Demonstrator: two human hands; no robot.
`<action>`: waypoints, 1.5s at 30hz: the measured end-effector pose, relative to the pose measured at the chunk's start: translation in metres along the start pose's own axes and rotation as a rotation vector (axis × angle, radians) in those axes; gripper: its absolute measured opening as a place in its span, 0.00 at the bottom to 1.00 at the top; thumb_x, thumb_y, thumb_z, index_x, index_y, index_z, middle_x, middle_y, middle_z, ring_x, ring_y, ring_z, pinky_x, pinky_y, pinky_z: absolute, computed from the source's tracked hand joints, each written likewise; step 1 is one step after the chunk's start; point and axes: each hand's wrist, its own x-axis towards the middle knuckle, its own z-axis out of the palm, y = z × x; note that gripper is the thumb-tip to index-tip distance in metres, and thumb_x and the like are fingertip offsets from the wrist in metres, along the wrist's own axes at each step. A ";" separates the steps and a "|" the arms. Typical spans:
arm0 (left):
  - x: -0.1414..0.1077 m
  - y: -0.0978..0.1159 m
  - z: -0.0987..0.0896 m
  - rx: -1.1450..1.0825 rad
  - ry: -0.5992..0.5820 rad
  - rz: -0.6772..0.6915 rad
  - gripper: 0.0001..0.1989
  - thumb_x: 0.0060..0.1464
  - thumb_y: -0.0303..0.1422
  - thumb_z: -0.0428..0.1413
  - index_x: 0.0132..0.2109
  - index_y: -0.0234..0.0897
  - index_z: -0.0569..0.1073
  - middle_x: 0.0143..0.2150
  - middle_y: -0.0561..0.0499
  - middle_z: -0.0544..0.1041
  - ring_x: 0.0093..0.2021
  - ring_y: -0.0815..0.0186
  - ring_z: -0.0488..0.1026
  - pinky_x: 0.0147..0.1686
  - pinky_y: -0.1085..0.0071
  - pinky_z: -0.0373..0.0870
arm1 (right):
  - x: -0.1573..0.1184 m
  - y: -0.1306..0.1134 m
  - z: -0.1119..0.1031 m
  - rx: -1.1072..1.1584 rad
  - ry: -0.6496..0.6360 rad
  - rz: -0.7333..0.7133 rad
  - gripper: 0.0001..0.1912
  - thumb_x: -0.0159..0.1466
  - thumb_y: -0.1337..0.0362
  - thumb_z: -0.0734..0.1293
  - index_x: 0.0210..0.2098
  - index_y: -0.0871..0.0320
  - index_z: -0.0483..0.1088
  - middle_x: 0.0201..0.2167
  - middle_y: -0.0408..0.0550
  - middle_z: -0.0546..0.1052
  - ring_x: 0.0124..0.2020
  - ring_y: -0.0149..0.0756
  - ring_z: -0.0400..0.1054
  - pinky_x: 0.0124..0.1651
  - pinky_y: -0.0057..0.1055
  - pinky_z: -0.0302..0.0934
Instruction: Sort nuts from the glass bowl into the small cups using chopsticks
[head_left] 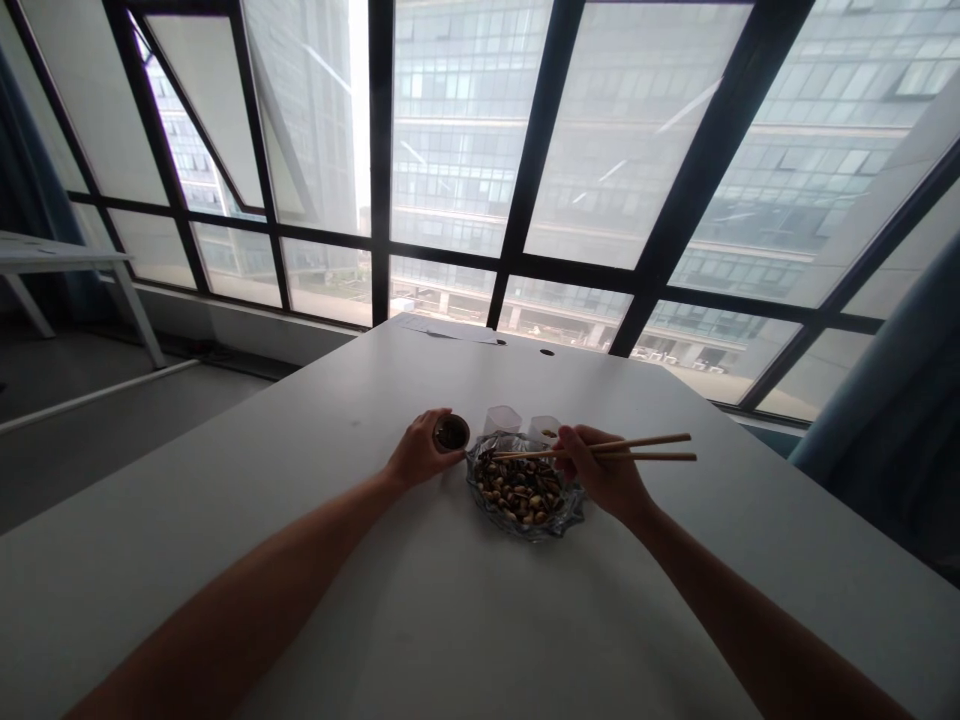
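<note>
My left hand [422,450] is wrapped round a small round cup [451,432] with dark contents, just left of the glass bowl. In my right hand [596,466] is a pair of wooden chopsticks [652,449], their tips over the upper left part of the bowl. The clear, wavy-edged glass bowl [576,512] holds a heap of mixed nuts and seeds [525,492]. Behind it stand two small translucent cups, the left one [502,419] and the right one [541,428], which has a little something inside. Whether the chopstick tips grip anything is too small to tell.
The white table [300,430] carries some papers [450,329] at its far end, near two dark round holes. Beyond are large windows. Another table [60,254] stands at the left, and a curtain [892,400] hangs at the right.
</note>
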 end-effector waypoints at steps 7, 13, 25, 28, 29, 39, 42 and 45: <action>0.000 -0.002 0.001 -0.002 0.010 -0.028 0.32 0.44 0.40 0.67 0.56 0.36 0.71 0.55 0.40 0.77 0.55 0.52 0.75 0.58 0.55 0.71 | -0.015 -0.004 -0.006 -0.196 -0.208 -0.178 0.26 0.66 0.46 0.65 0.20 0.57 0.70 0.16 0.46 0.72 0.17 0.31 0.62 0.21 0.28 0.56; 0.000 0.000 0.000 0.002 0.009 -0.038 0.32 0.44 0.41 0.66 0.56 0.35 0.71 0.55 0.40 0.77 0.55 0.52 0.75 0.57 0.55 0.71 | -0.013 -0.005 -0.008 -0.249 -0.276 -0.241 0.24 0.68 0.47 0.63 0.22 0.56 0.70 0.18 0.45 0.72 0.19 0.31 0.63 0.24 0.28 0.57; 0.001 -0.003 0.000 -0.034 0.004 -0.151 0.35 0.45 0.45 0.67 0.57 0.35 0.70 0.54 0.40 0.78 0.53 0.52 0.76 0.56 0.54 0.72 | -0.014 0.010 -0.009 -0.160 -0.238 -0.166 0.24 0.69 0.49 0.64 0.23 0.57 0.71 0.18 0.46 0.75 0.19 0.32 0.67 0.24 0.27 0.60; 0.001 -0.004 0.000 -0.038 0.001 -0.177 0.36 0.45 0.46 0.67 0.58 0.34 0.70 0.53 0.39 0.79 0.53 0.51 0.77 0.55 0.54 0.73 | -0.014 0.011 -0.009 -0.170 -0.200 -0.175 0.24 0.69 0.49 0.63 0.22 0.57 0.70 0.17 0.46 0.74 0.19 0.31 0.66 0.23 0.27 0.58; 0.001 -0.004 0.000 -0.039 -0.003 -0.187 0.36 0.45 0.47 0.66 0.58 0.33 0.70 0.52 0.39 0.79 0.53 0.51 0.77 0.54 0.54 0.73 | -0.014 0.011 -0.009 -0.169 -0.199 -0.179 0.24 0.69 0.49 0.63 0.22 0.57 0.70 0.17 0.46 0.74 0.19 0.31 0.66 0.24 0.27 0.58; 0.002 -0.005 -0.001 -0.049 -0.027 -0.226 0.37 0.47 0.51 0.64 0.58 0.32 0.69 0.51 0.38 0.79 0.51 0.51 0.78 0.54 0.54 0.73 | -0.012 0.017 -0.010 -0.074 -0.173 -0.087 0.25 0.69 0.47 0.63 0.22 0.57 0.69 0.17 0.46 0.74 0.19 0.33 0.68 0.23 0.28 0.61; 0.002 -0.005 -0.001 -0.053 -0.036 -0.232 0.38 0.47 0.52 0.64 0.58 0.32 0.69 0.52 0.37 0.79 0.51 0.51 0.77 0.54 0.53 0.73 | -0.010 0.017 -0.013 -0.044 -0.132 -0.046 0.25 0.67 0.46 0.64 0.22 0.58 0.70 0.16 0.46 0.73 0.18 0.33 0.67 0.22 0.28 0.60; 0.002 -0.005 -0.001 -0.057 -0.057 -0.236 0.39 0.47 0.52 0.64 0.59 0.31 0.69 0.52 0.37 0.79 0.52 0.50 0.77 0.55 0.53 0.72 | -0.008 0.018 -0.017 -0.064 -0.144 -0.060 0.24 0.67 0.47 0.65 0.24 0.58 0.72 0.16 0.46 0.73 0.19 0.33 0.67 0.22 0.28 0.60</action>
